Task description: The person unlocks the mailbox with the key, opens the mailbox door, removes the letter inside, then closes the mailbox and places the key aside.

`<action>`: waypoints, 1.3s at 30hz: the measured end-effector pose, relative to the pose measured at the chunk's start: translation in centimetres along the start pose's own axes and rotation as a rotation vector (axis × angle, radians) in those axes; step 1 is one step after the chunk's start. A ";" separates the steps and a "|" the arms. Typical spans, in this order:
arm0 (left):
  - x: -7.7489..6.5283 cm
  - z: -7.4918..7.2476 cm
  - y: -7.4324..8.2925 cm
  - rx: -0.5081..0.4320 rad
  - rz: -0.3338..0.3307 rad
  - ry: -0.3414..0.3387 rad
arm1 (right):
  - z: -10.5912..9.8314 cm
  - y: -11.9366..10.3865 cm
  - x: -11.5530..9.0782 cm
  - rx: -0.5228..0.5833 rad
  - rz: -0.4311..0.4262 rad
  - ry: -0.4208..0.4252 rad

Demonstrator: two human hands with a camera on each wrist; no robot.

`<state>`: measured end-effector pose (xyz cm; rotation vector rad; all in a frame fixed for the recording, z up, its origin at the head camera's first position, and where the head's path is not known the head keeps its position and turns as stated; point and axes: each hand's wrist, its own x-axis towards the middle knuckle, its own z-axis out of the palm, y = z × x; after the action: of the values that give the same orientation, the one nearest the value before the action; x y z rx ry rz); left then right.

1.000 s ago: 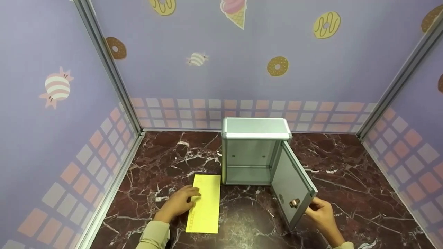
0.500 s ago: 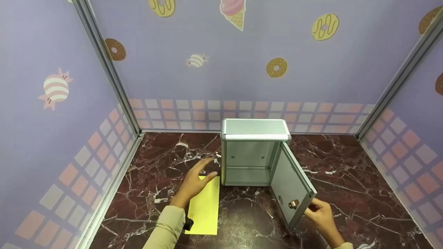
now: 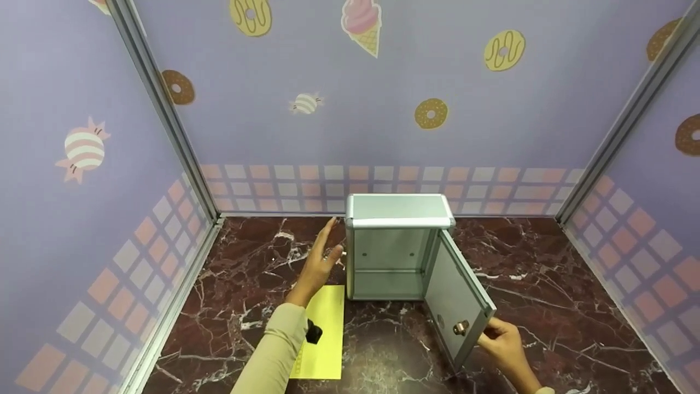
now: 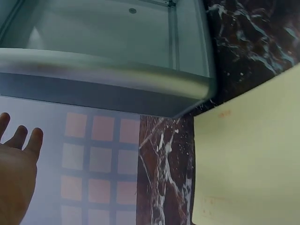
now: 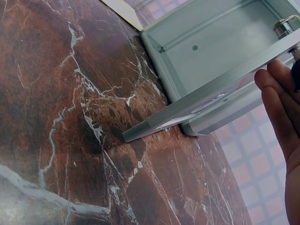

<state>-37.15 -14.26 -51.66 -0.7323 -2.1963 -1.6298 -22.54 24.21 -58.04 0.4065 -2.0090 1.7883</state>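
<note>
A small silver-grey metal box (image 3: 399, 210) stands upright with its hinged door (image 3: 456, 301) swung out to the right. Its inside shows bare walls. On the door's inner face sits a brass-coloured lock cam (image 3: 461, 328). My right hand (image 3: 506, 345) is at the outer side of the door, where its fingers pinch a black-headed key (image 5: 296, 70) at the lock. Just left of the box, my left hand (image 3: 316, 268) is raised with straight fingers and holds nothing. Beneath that forearm lies a yellow envelope (image 3: 328, 339), partly covered by the sleeve in the head view.
The dark red marbled tabletop (image 3: 394, 350) carries the box and envelope. A purple back wall (image 3: 361, 137) with sweets printed on it rises close behind the box. Side panels (image 3: 71, 230) stand to the left and right, joined by metal posts.
My left hand has left the envelope's left edge and moved up and forward beside the box, its fingers straightening. The right hand, door and envelope stay put while the head view shifts slightly.
</note>
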 end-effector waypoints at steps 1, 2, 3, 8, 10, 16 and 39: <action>0.3 0.2 0.1 -0.018 0.017 -0.001 | 0.0 0.0 0.0 0.016 -0.004 -0.004; 0.5 0.3 0.3 -0.038 0.031 -0.002 | 0.0 0.0 -0.1 0.025 -0.007 -0.009; 0.7 0.5 0.5 -0.053 0.047 -0.004 | 0.1 0.1 -0.2 0.032 -0.006 -0.014; 0.8 0.6 3.1 -0.084 0.090 -0.001 | 0.2 0.4 -0.4 0.015 -0.025 -0.027; 0.8 0.6 3.9 -0.103 0.098 0.007 | 0.2 0.4 -0.4 0.019 -0.046 -0.032; 1.3 0.9 4.3 -0.137 0.124 0.014 | 0.0 0.4 -0.4 0.058 -0.066 -0.027; 3.0 1.3 3.9 -0.224 0.162 -0.035 | 0.3 -0.1 -0.2 -0.016 0.005 0.018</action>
<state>-37.37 -11.48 -47.39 -0.9793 -1.9392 -1.8079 -22.40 23.91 -58.10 0.3797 -2.0122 1.7715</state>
